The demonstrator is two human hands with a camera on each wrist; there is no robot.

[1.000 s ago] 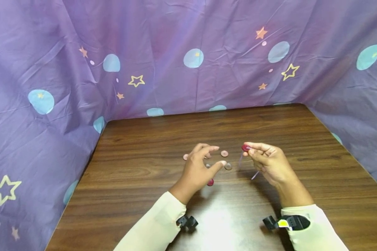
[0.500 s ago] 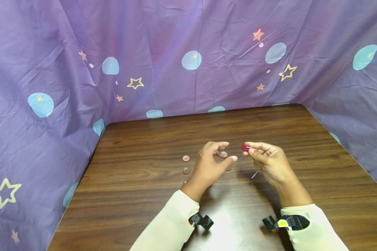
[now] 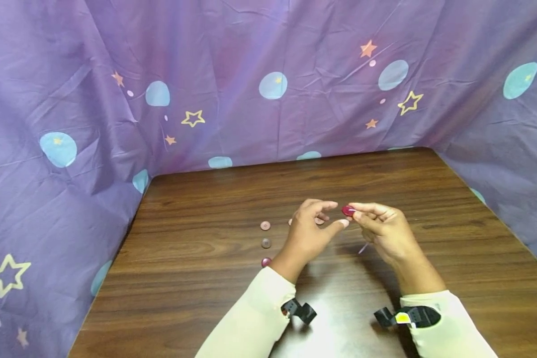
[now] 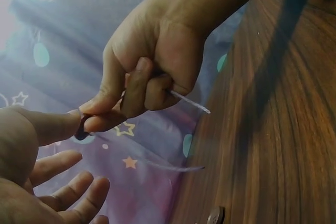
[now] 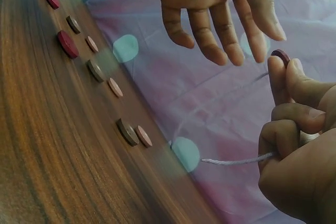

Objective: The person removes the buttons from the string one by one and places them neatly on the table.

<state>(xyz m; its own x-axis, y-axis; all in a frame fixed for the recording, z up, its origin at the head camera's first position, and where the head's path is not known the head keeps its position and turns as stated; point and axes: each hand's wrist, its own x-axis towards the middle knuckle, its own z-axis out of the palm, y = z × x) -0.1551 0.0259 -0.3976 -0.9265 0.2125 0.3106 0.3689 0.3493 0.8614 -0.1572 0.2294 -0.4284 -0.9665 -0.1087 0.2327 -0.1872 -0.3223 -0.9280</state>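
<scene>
My right hand (image 3: pixel 387 229) pinches a dark red button (image 3: pixel 348 211) between thumb and index finger, above the table. A pale lavender cord (image 5: pixel 236 161) comes out from under its curled lower fingers, and a second, blurred length hangs from the button. My left hand (image 3: pixel 311 229) reaches in from the left, thumb and fingers spread apart. In the left wrist view its thumb tip (image 4: pixel 71 121) is right at the button's edge, while its other fingers stay away from it. The button's holes are hidden by the fingertips.
On the brown wooden table (image 3: pixel 183 298) lie several loose buttons: red ones (image 5: pixel 67 44), brownish-grey ones (image 5: pixel 96 70) and pink ones (image 5: pixel 115 87). In the head view my left hand and forearm cover some of them. A purple patterned cloth (image 3: pixel 232 59) hangs behind and at the sides.
My left hand has moved right, over the buttons and up close to the red button. The right hand has stayed nearly in place, still pinching it.
</scene>
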